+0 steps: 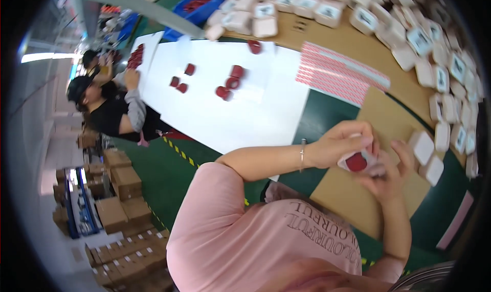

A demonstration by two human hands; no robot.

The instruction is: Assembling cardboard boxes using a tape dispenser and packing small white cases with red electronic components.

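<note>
Above a brown cardboard sheet [340, 202], both my hands close around a small whitish package with a dark red round piece [356, 162] showing in it. My left hand [335, 144], with a bracelet at its wrist, grips the package from the left and above. From the right, the fingers of my right hand [386, 177] press against its other side. Two small pale boxes [432, 170] stand just right of my right hand. Farther left, several dark red round pieces [233, 82] lie on a white sheet [204, 118].
Many pale boxes with picture labels [420, 40] line the far and right edges of the table. A red-and-white sticker sheet [337, 69] lies beyond my hands. At the left, a co-worker [110, 105] handles red pieces. A blue bin [197, 8] stands at the back.
</note>
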